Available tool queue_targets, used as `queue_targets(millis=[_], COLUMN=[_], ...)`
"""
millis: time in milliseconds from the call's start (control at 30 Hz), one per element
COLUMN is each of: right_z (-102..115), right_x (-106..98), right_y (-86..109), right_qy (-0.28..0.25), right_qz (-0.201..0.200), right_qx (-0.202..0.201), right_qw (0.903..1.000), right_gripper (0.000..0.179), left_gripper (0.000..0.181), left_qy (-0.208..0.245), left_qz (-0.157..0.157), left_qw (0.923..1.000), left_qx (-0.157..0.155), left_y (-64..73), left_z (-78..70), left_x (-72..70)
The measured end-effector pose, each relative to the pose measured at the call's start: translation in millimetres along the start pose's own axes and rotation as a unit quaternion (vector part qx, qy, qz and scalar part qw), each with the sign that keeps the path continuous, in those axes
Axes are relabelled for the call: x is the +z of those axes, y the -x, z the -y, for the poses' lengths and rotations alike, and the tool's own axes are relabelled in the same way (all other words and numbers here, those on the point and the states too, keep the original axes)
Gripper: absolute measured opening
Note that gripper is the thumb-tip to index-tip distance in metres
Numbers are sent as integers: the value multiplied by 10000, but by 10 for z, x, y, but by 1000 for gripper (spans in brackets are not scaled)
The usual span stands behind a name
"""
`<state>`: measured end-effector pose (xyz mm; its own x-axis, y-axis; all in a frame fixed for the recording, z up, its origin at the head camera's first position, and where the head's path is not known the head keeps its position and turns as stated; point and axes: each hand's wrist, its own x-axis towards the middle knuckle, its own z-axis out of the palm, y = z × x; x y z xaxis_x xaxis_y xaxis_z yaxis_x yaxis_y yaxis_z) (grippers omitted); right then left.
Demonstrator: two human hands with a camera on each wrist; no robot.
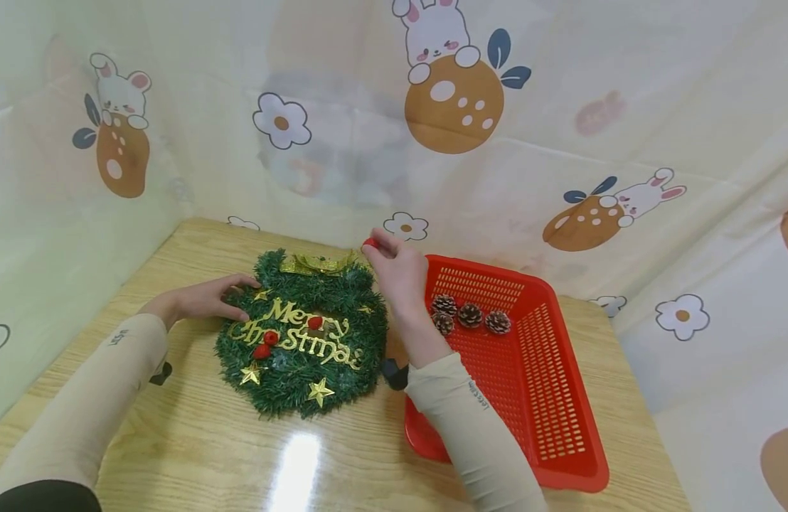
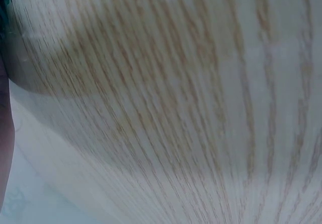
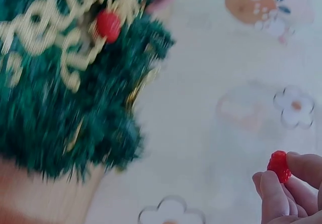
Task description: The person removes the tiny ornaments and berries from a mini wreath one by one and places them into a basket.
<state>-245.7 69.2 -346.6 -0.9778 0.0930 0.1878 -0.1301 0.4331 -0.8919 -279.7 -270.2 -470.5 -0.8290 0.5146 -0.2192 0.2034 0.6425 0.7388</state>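
Note:
A green wreath (image 1: pixel 311 395) lies on the table with gold "Merry Christmas" lettering (image 1: pixel 304 334), gold stars (image 1: pixel 320 392) and a gold bow (image 1: pixel 317 264). Several red berries (image 1: pixel 262 351) sit on the lettering. At the wreath's left edge is my left hand (image 1: pixel 208 296), its thumb and fingers spread apart and touching the greenery. My right hand (image 1: pixel 400 274) is raised by the wreath's upper right side. Between thumb and fingertips it pinches a red raspberry-like berry (image 3: pixel 279 166), bumpy in the right wrist view. The left wrist view shows mostly wood grain, with only a sliver of hand.
To the right stands a red plastic basket (image 1: pixel 576 398) with slotted walls, partly behind my right forearm. Several pine cones (image 1: pixel 470 315) lie in its far end. A patterned cloth (image 1: pixel 343 163) hangs behind the wooden table (image 1: pixel 227 455).

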Motion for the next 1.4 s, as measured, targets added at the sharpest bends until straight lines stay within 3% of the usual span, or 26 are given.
queue_targets(millis=[367, 700, 967, 1400], right_z=[-390, -659, -890, -1142], right_x=[-451, -857, -964, -958], right_y=[-371, -502, -527, -506], right_qy=[46, 20, 590, 883], right_qz=[-742, -1076, -1117, -913], right_qx=[263, 832, 1039, 1509], right_qw=[9969, 9907, 9865, 9804], right_gripper=[32, 35, 34, 33], left_gripper=[72, 72, 72, 73], left_qy=[46, -48, 56, -18], left_qz=[20, -20, -33, -24], left_qw=[10000, 10000, 10000, 10000], left_qx=[-13, 35, 3, -17], left_y=[31, 8, 1, 7], left_z=[5, -21, -40, -20], left_x=[13, 13, 10, 11])
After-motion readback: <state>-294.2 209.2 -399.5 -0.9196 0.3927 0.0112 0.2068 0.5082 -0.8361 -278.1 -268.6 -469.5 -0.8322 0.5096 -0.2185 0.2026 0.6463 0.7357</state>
